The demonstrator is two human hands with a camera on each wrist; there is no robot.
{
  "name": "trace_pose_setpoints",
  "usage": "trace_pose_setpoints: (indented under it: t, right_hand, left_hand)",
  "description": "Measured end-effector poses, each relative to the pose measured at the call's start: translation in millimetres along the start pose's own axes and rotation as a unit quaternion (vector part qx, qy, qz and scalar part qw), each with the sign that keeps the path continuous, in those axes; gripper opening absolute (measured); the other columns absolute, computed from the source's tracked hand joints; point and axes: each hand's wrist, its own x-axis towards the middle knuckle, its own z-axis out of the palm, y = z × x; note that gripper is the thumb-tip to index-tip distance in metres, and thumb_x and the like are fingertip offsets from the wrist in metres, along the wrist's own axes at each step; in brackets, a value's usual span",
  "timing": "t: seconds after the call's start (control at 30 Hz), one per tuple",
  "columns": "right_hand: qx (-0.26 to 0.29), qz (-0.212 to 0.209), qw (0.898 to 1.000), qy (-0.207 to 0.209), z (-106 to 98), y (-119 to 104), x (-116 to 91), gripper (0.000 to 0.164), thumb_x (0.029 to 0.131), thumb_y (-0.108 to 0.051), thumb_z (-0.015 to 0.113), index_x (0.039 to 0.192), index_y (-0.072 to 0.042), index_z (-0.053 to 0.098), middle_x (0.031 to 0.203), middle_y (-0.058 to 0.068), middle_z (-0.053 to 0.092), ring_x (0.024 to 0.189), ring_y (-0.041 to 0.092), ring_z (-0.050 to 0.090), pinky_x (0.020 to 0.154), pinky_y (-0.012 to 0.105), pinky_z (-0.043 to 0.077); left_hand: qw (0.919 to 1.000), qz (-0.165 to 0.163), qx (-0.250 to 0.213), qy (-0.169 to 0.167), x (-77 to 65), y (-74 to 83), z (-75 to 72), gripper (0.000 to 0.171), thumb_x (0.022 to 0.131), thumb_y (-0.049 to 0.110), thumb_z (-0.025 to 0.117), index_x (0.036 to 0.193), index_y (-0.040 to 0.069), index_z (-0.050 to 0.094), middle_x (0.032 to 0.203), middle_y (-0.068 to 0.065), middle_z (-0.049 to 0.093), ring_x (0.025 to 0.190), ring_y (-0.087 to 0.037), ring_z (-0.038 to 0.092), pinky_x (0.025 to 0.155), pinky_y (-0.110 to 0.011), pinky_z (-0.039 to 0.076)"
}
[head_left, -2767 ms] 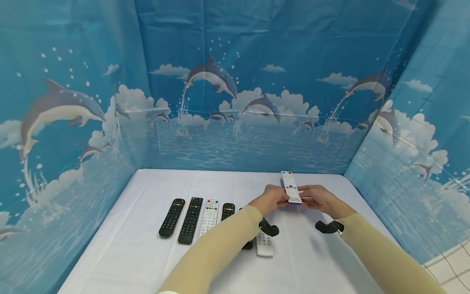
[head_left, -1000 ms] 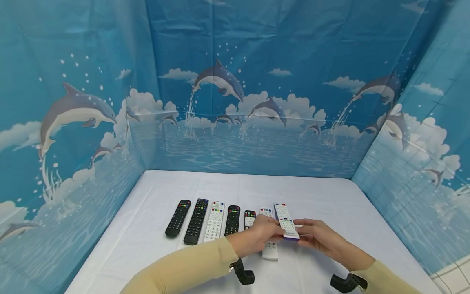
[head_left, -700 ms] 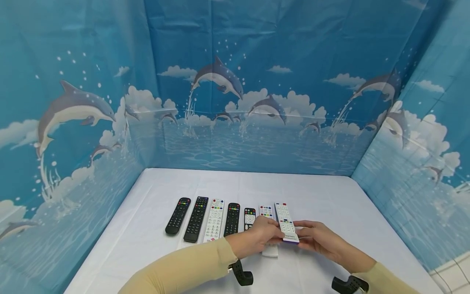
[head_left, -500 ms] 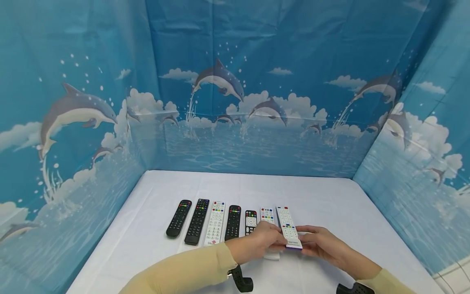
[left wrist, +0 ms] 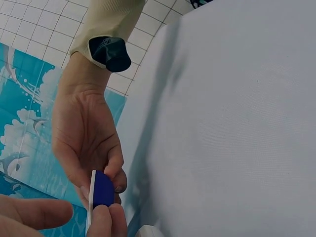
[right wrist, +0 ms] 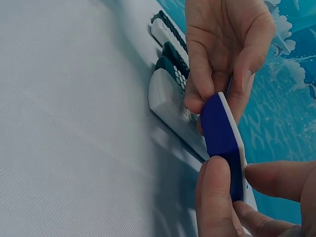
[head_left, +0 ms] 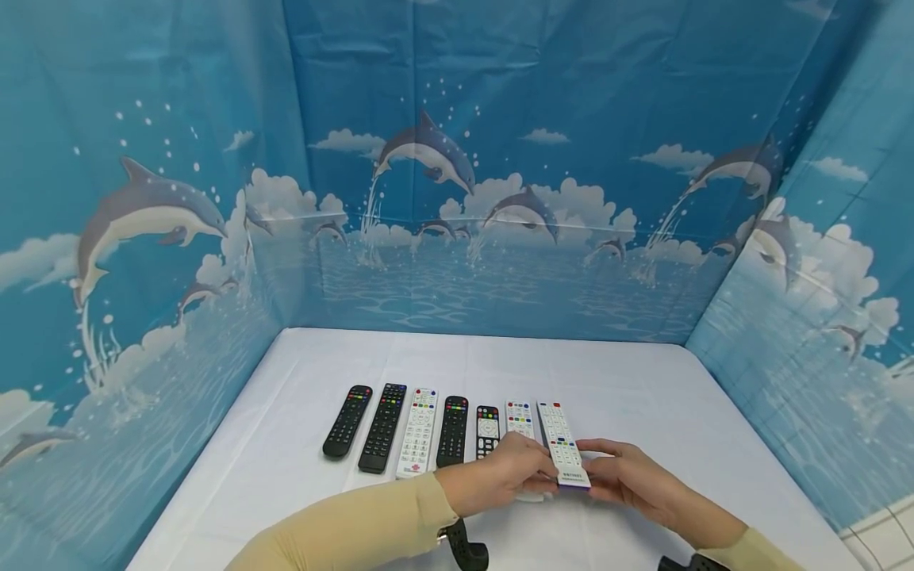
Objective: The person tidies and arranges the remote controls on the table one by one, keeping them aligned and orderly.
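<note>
A white remote control point(head_left: 562, 444) with a blue underside point(right wrist: 218, 126) is held between both hands at the right end of a row of remotes. My left hand point(head_left: 508, 469) pinches its left edge near the close end. On the opposite edge, my right hand point(head_left: 631, 480) grips it between thumb and fingers. In the right wrist view the remote is tilted, its blue back showing. Just left of it lies another white remote point(head_left: 520, 416), partly hidden by the left hand. A smaller black-and-white remote point(head_left: 488, 428) comes before that one, its lower end covered.
Further left lie a black remote point(head_left: 452, 432), a white remote point(head_left: 417, 432), a long black remote point(head_left: 383, 428) and a rounded black remote point(head_left: 347, 420), roughly parallel. White cloth covers the table point(head_left: 643, 388). Blue dolphin-printed curtains point(head_left: 457, 293) stand behind and at both sides.
Both hands have brought the white remote from the far right part of the table closer, beside the row's right end. During the last second it has shifted slightly nearer and right.
</note>
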Motion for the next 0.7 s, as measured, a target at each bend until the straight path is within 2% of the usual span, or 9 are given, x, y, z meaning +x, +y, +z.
trace_pose_setpoints:
  t: [0.23, 0.33, 0.4, 0.53, 0.7]
  right_hand:
    - [-0.023, 0.001, 1.000, 0.014, 1.8, 3.5, -0.1, 0.068, 0.099, -0.019, 0.064, 0.152, 0.007, 0.031, 0.110, 0.016, 0.070, 0.087, 0.020, 0.070, 0.077, 0.032, 0.060]
    - [-0.066, 0.004, 0.997, 0.046, 4.1, 4.9, 0.3, 0.062, 0.099, -0.020, 0.063, 0.149, 0.007, 0.038, 0.108, 0.015, 0.070, 0.083, 0.022, 0.070, 0.074, 0.035, 0.060]
    - [-0.113, 0.007, 0.990, 0.084, 5.6, 5.5, 0.8, 0.055, 0.098, -0.020, 0.063, 0.144, 0.005, 0.046, 0.104, 0.013, 0.070, 0.077, 0.022, 0.070, 0.069, 0.036, 0.061]
    - [-0.188, 0.013, 0.970, 0.153, 7.2, 4.8, 2.2, 0.043, 0.098, -0.018, 0.061, 0.136, 0.002, 0.057, 0.095, 0.011, 0.067, 0.068, 0.024, 0.067, 0.061, 0.038, 0.060]
    - [-0.208, 0.006, 0.963, 0.169, 9.1, 0.9, 3.1, 0.041, 0.098, -0.017, 0.060, 0.135, 0.001, 0.057, 0.094, 0.011, 0.067, 0.070, 0.024, 0.066, 0.061, 0.040, 0.060]
  left_hand:
    - [0.9999, -0.006, 0.009, 0.010, -3.6, 0.3, -1.1, 0.015, 0.084, -0.011, 0.062, 0.097, -0.012, 0.070, 0.089, -0.017, 0.070, 0.085, -0.028, 0.074, 0.074, -0.031, 0.060]
    - [0.9997, -0.010, 0.007, 0.023, -5.1, 0.0, -0.7, 0.015, 0.082, -0.011, 0.061, 0.095, -0.012, 0.068, 0.091, -0.018, 0.068, 0.086, -0.029, 0.073, 0.075, -0.032, 0.060]
    - [0.9991, -0.014, 0.005, 0.040, -5.3, 0.2, -0.9, 0.014, 0.080, -0.010, 0.061, 0.093, -0.010, 0.066, 0.093, -0.018, 0.067, 0.086, -0.029, 0.072, 0.076, -0.033, 0.060]
    - [0.9969, -0.022, 0.014, 0.074, -4.5, 1.7, -3.2, 0.012, 0.079, -0.007, 0.063, 0.090, -0.004, 0.064, 0.095, -0.017, 0.065, 0.085, -0.028, 0.073, 0.075, -0.033, 0.060]
    - [0.9966, -0.021, 0.007, 0.079, -4.8, 4.1, -7.3, 0.011, 0.081, -0.006, 0.063, 0.091, -0.004, 0.063, 0.094, -0.018, 0.064, 0.086, -0.031, 0.073, 0.075, -0.033, 0.060]
